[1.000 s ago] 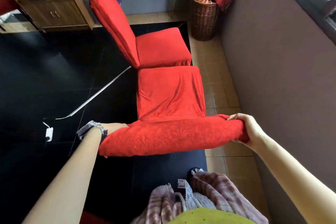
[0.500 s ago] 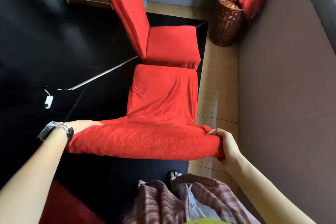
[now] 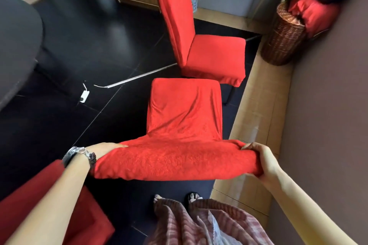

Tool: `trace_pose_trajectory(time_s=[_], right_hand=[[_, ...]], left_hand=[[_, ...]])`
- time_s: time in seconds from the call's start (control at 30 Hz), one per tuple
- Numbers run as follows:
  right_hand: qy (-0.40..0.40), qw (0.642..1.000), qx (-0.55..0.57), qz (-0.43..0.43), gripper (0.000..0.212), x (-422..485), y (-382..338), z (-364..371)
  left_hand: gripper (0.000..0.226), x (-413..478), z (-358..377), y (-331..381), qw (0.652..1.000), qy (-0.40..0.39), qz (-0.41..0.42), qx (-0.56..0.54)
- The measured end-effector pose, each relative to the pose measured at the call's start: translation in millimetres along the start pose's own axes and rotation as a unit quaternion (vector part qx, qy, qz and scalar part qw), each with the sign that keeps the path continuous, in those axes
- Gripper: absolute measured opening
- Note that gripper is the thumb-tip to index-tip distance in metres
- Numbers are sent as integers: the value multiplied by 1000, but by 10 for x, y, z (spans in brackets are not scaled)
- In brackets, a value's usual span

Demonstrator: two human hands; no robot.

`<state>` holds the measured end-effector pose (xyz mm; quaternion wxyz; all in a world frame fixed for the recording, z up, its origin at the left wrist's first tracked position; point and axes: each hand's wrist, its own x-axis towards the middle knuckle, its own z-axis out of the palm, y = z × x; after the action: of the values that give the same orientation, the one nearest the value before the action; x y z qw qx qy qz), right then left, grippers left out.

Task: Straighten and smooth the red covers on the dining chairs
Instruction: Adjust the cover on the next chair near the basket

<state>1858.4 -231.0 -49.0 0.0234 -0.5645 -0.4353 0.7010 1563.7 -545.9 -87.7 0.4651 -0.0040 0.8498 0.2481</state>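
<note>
**Backrest top held at both ends, creased seat beyond**

The nearest red cover (image 3: 185, 135) is seen from behind and above. Its backrest top (image 3: 175, 163) runs left to right, directly in front of the person. The right end is gripped by the right hand (image 3: 260, 162), with fingers curled over the fabric. The left hand (image 3: 105, 148) is laid at the left corner with its palm hidden by cloth; pinch or flat press cannot be told. One hand is placed per end, and neither is nearer.

The seat (image 3: 185, 105) lies beyond the backrest, away from the body, and diagonal creases are seen running from its far right corner. A reach over the top would likely be needed to smooth them.

A second covered chair (image 3: 215, 55) stands just past the seat, facing right. The wall (image 3: 328, 105) is close on the right, with a wicker basket (image 3: 282, 40) further along it. A dark table (image 3: 18, 45) is well apart on the left.
</note>
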Motion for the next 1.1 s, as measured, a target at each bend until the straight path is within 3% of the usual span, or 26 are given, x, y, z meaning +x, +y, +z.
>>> trace_pose_trajectory(time_s=[0.23,0.37,0.5,0.6,0.73,0.97,1.03,1.1], right_hand=[[-8,998,-62,-33,19,235,-229,-93],[-12,994,-90,-59,20,364,-415,-25],[18,988,-97,-122,23,434,-638,164],[32,971,-134,-194,20,487,-801,334],[36,946,-187,-262,14,610,-994,566],[19,912,-245,-328,13,783,-1365,1211],[4,901,-264,-345,6,853,-1546,1455],[-15,888,-288,-358,6,927,-1752,1720]], left_hand=[[34,-328,419,-155,992,5,-42,-119],[43,-404,571,-243,981,14,-66,-181],[63,-454,687,-256,995,24,-38,-87],[68,-586,718,-155,993,45,69,81],[64,-721,759,2,980,44,172,91],[27,-673,553,252,974,43,110,191],[25,-540,432,366,980,40,100,166],[32,-424,271,423,995,35,68,68]])
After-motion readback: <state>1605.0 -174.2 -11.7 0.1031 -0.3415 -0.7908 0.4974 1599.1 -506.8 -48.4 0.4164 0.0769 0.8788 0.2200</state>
